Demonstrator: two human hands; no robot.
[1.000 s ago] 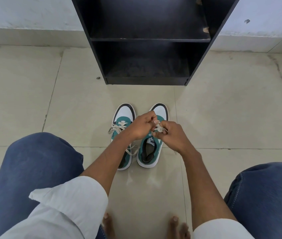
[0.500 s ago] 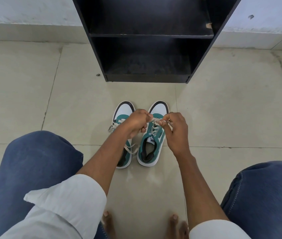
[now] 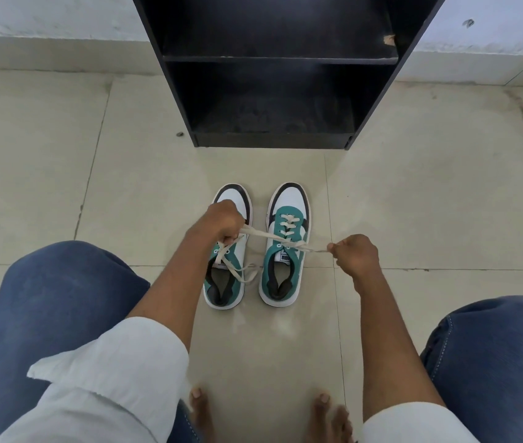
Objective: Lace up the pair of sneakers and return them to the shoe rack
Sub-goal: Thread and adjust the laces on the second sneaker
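Right sneaker [image 3: 282,251] sat on the floor between my hands, toe toward the rack [image 3: 273,75]. Left hand [image 3: 218,225] gripped one lace end [image 3: 255,233], right hand [image 3: 354,254] pinched the other, lace taut crosswise to the shoe's long axis. Knot probably next.
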